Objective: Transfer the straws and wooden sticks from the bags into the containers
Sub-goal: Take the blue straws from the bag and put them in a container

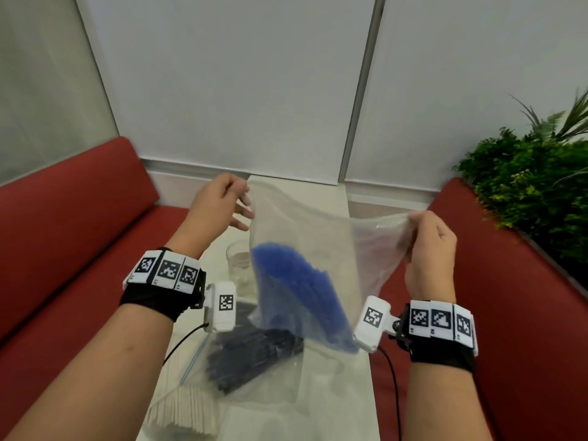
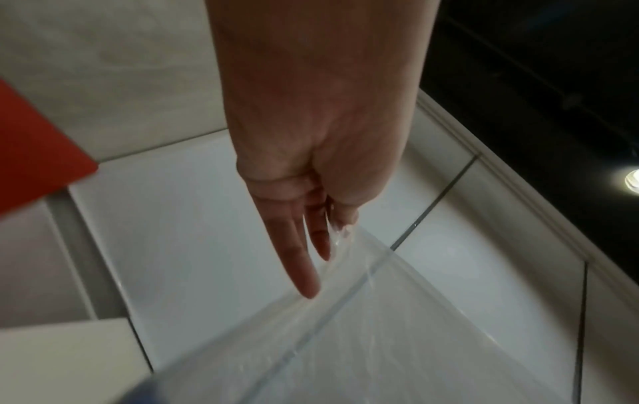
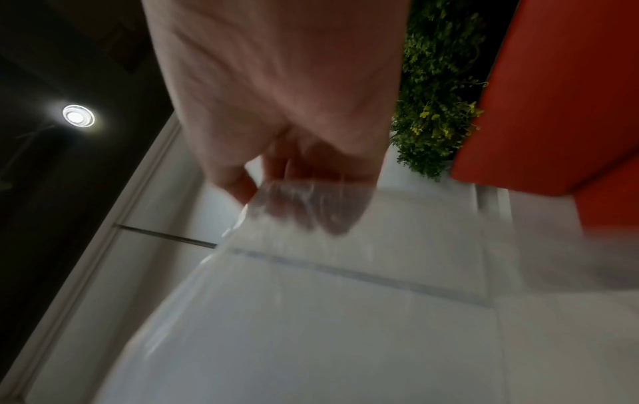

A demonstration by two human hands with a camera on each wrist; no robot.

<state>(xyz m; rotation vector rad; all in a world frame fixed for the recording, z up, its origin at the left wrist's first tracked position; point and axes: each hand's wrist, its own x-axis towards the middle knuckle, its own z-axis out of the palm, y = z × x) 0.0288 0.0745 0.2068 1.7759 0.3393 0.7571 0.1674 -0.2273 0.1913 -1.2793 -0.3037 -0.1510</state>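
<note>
Both hands hold a clear zip bag [image 1: 318, 237] up above the white table [image 1: 356, 393], with a bundle of blue straws [image 1: 296, 291] sagging in its bottom. My left hand [image 1: 244, 198] pinches the bag's top left corner; in the left wrist view the thumb and forefinger of this hand [image 2: 340, 228] nip the bag's edge [image 2: 380, 314] while the other fingers point straight. My right hand [image 1: 413, 229] grips the top right corner, its fingers curled into the plastic [image 3: 304, 202]. A clear glass container [image 1: 238, 259] stands on the table behind the bag.
A bag of dark straws [image 1: 251, 358] lies on the table under the held bag, and a bag of wooden sticks [image 1: 187, 405] lies at the near left. Red sofas [image 1: 79, 224] flank the narrow table. A green plant [image 1: 534, 186] grows at the right.
</note>
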